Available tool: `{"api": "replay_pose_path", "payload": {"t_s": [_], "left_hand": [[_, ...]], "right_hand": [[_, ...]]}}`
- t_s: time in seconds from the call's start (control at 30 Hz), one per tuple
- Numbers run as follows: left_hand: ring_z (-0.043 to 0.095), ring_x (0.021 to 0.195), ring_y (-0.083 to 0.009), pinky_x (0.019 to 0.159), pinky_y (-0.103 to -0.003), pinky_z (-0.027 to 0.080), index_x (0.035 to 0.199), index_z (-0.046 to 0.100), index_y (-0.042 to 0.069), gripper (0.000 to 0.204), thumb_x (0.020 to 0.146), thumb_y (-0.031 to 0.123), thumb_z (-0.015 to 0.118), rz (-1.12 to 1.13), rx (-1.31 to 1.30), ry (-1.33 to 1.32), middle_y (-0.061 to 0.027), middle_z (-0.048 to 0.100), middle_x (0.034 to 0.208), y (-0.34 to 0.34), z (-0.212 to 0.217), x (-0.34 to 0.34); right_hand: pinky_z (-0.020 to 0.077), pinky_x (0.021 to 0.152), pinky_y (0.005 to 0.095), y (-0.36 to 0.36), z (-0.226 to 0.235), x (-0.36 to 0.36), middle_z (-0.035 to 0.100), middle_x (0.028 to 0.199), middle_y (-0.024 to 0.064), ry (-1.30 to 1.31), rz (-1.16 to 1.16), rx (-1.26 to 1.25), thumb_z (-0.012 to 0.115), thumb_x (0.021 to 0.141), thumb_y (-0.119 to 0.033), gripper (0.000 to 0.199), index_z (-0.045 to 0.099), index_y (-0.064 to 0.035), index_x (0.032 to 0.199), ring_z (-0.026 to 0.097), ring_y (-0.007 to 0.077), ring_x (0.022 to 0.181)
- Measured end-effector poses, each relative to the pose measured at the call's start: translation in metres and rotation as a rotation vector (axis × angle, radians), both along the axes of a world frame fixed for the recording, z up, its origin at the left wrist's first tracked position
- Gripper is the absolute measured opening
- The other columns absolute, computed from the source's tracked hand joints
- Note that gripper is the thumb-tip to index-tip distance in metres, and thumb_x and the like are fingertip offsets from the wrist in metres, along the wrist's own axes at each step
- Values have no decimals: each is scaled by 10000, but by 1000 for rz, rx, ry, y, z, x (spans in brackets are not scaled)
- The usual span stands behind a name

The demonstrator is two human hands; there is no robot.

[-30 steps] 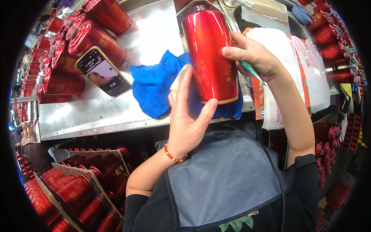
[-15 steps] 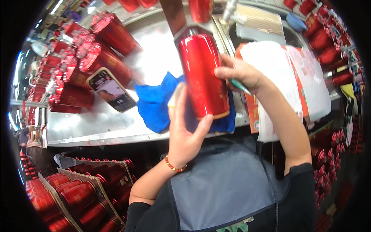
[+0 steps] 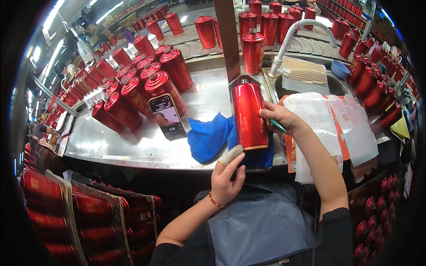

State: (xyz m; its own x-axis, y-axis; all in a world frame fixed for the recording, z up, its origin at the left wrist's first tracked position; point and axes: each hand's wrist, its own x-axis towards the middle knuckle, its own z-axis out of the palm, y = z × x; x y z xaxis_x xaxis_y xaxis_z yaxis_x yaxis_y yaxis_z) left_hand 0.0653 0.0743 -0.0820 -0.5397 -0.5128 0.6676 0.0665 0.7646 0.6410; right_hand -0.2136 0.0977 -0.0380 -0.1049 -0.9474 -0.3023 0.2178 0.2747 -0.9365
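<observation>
1. The red bottle point(image 3: 249, 116) stood upright near the middle of the frame, its base on the blue cloth point(image 3: 208, 137) at the front edge of the steel desk point(image 3: 133, 148).
2. The left hand point(image 3: 226, 177) came up from below, fingers curled under the bottle's bottom rim, with one fingertip in a pale finger cot pressed against the base. So it was cupped there rather than spread flat.
3. The right hand point(image 3: 279, 117) was wrapped against the bottle's right side while also pinching a thin green tool point(image 3: 278, 126). I couldn't tell whether it was a pen or a blade.
4. A phone point(image 3: 167, 117) leaned against the cluster of red bottles point(image 3: 146, 84) in the upper left. A stack of white and orange sheets point(image 3: 328, 128) lay at right, beside the sink point(image 3: 310, 84) and its white faucet point(image 3: 297, 35).
5. Risk as I saw it: the bottle sat right at the desk's edge on a soft, bunched cloth, so a loose grip could have tipped it off the front.
6. Also, that green tool sat right against the glossy red finish, so a slip would probably have scratched it.
7. The phone was only propped, and a nudge to those bottles could have knocked it down.
</observation>
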Motion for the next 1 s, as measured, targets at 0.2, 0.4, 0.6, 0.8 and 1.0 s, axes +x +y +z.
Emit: {"api": "replay_pose_path", "payload": {"t_s": [0.2, 0.4, 0.6, 0.8, 1.0], "left_hand": [[652, 1001, -313, 878, -391, 533, 1214, 720, 42, 431, 789, -23, 742, 14, -332, -45, -127, 719, 1142, -5, 4, -7], [631, 1082, -352, 954, -416, 523, 1150, 736, 8, 362, 796, -56, 691, 13, -248, -7, -182, 703, 1155, -7, 0, 1], [663, 1067, -342, 921, -395, 556, 1192, 727, 11, 419, 787, -84, 680, 6, -200, -19, -180, 702, 1197, -18, -2, 1], [668, 1037, -301, 894, -368, 561, 1162, 754, 27, 396, 781, -69, 706, 13, -274, -7, -151, 690, 1214, -20, -9, -8], [628, 1039, -263, 890, -340, 530, 1143, 771, 74, 398, 759, -31, 748, 34, -301, -45, -109, 682, 1194, -19, -9, -16]], "right_hand": [[391, 459, 183, -6, -9, 4, 585, 822, -45, -19, -68, -33, 759, 930, -422, 549, 559, -88, 1317, 507, 34, 542], [390, 488, 197, -4, -10, 3, 610, 869, -26, -53, -31, -57, 832, 854, -465, 699, 550, -47, 1338, 526, 40, 601], [488, 628, 208, 0, 0, 10, 658, 1038, 31, 2, -53, -27, 854, 807, -511, 862, 510, -27, 1431, 604, 67, 776], [520, 740, 254, 2, 11, 17, 660, 1151, 81, 48, -60, 1, 865, 769, -555, 946, 496, -12, 1449, 640, 130, 983], [531, 843, 287, 4, 10, 16, 659, 1228, 129, 52, -69, -20, 868, 768, -545, 966, 480, 3, 1464, 645, 173, 1090]]}}
